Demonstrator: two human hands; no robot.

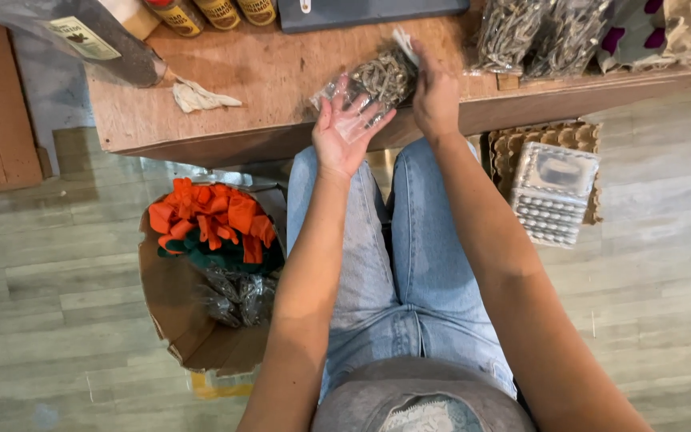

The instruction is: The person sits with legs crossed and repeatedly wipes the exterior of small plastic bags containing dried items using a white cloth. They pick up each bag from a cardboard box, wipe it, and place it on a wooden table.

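A small clear plastic bag of dried small fish (377, 80) is held over the edge of a wooden table (265, 80). My left hand (344, 132) lies palm up under the bag's lower end, fingers spread along the plastic. My right hand (435, 94) grips the bag's upper end, where the twisted plastic top sticks out. Both forearms reach forward over my lap in blue jeans.
A cardboard box (177, 312) on the floor at my left holds orange and green bags and packed fish. More bags of dried fish (537, 32) lie at the table's right. A clear tray on egg cartons (553, 188) sits at right. A crumpled cloth (200, 96) and jars (209, 11) are on the table.
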